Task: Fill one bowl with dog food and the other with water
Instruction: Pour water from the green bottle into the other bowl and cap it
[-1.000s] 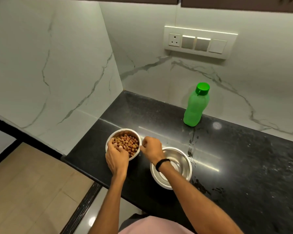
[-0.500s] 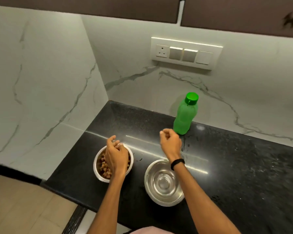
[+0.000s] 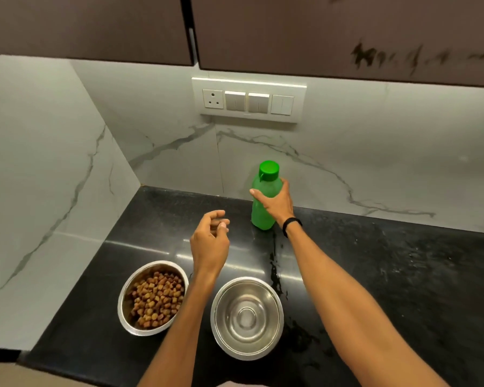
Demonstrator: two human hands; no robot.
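Your right hand is wrapped around the green bottle, which stands upright on the black counter with its cap on, up against the marble back wall. Your left hand hangs in the air just left of the bottle, fingers loosely curled with nothing in them. Nearer you than the bottle sit the two steel bowls side by side: the left bowl has kibble in it, the right bowl looks empty. A wet streak runs from the bottle toward the right bowl.
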